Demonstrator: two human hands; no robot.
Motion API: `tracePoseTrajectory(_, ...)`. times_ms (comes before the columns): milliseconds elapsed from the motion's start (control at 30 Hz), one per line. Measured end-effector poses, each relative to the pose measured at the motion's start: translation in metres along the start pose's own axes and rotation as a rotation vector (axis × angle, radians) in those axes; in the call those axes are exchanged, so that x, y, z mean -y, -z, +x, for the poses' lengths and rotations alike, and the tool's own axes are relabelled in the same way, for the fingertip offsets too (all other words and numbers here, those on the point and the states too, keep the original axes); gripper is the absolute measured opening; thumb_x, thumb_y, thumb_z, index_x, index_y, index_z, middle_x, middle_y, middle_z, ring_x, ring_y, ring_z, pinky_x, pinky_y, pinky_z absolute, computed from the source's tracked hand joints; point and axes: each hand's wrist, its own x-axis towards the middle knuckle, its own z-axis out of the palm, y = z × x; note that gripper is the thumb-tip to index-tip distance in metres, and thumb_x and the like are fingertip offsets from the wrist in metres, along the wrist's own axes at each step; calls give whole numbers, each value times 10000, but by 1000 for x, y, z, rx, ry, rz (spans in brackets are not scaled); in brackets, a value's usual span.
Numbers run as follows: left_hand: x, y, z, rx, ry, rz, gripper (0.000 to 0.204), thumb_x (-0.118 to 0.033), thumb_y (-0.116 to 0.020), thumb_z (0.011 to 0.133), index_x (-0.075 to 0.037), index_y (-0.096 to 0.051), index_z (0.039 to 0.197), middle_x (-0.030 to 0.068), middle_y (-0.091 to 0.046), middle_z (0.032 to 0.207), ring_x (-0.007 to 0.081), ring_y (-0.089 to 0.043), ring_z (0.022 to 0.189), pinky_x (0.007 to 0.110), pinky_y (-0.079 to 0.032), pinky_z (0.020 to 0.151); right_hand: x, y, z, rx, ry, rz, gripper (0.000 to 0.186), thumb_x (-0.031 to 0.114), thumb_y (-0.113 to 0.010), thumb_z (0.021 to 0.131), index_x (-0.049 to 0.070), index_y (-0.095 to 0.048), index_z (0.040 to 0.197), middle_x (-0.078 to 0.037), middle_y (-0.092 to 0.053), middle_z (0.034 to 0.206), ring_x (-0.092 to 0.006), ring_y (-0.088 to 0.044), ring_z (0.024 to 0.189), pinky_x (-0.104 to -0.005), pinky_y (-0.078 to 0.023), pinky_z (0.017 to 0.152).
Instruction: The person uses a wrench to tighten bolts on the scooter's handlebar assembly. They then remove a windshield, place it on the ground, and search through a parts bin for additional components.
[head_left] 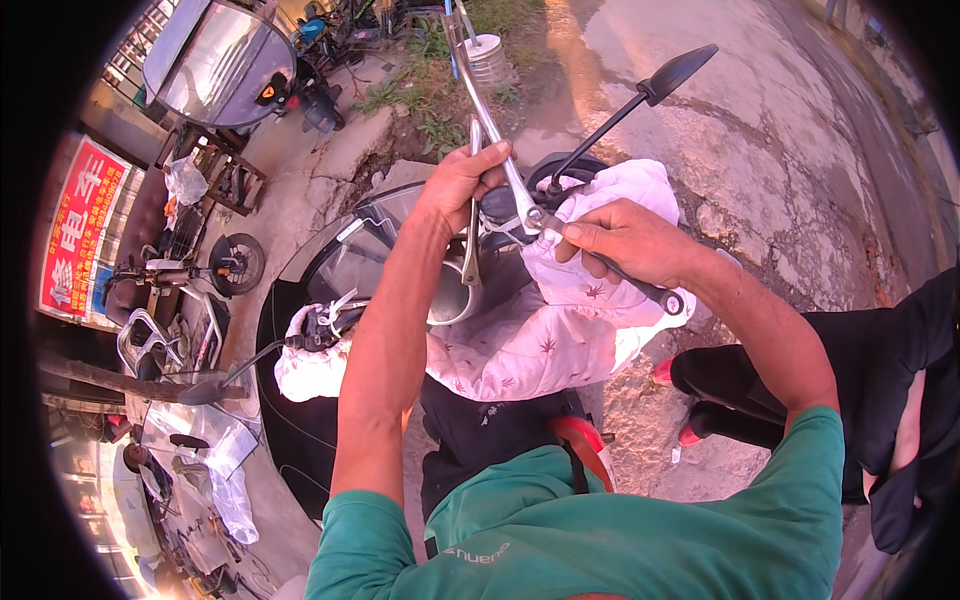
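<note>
My left hand (470,180) is closed around chrome metal rods (477,90) that rise over the front of a scooter; one has a flattened end with a bolt at the bottom. My right hand (630,240) grips a metal wrench (662,297), its far end at that bolted joint and its ring end sticking out lower right. A pink quilted cover (545,350) drapes over the handlebar under both hands. A black mirror (680,72) stands on its stalk at upper right, and the left handlebar controls (322,328) show beside my left forearm.
A person (890,360) in black with red shoes is close on my right. Parked vehicles and parts (170,330), a red sign (80,230) and a wooden rack (220,170) line the left. A white bucket (488,62) stands beyond the scooter on cracked pavement (670,70).
</note>
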Motion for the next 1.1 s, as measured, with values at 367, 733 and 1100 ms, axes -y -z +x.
tracePoseTrajectory(367, -5, -1, 2, 30, -29, 32, 228, -243, -689, 929, -21, -637, 916, -38, -468, 600, 49, -343, 498, 218, -240, 472, 41, 34, 16, 133, -55, -547, 409, 402, -580, 957, 30, -743, 912, -11, -633, 647, -115, -558, 579, -296, -444, 569)
tracePoseTrajectory(733, 1, 2, 7, 69, -56, 6, 215, -221, -698, 913, -14, -639, 911, -38, -464, 607, 49, -356, 509, 223, -249, 474, 34, 8, 8, 155, -233, -265, 438, 386, -543, 993, -13, -710, 922, -84, -710, 770, -153, -658, 628, -297, -526, 603)
tracePoseTrajectory(1100, -2, 0, 3, 33, -17, 5, 240, -248, -690, 931, -14, -639, 934, -58, -442, 596, 36, -336, 490, 211, -259, 462, 2, -118, 38, -155, 97, 820, 364, 326, -471, 1047, 1, -634, 1076, -87, -710, 946, -146, -681, 826, -269, -530, 673)
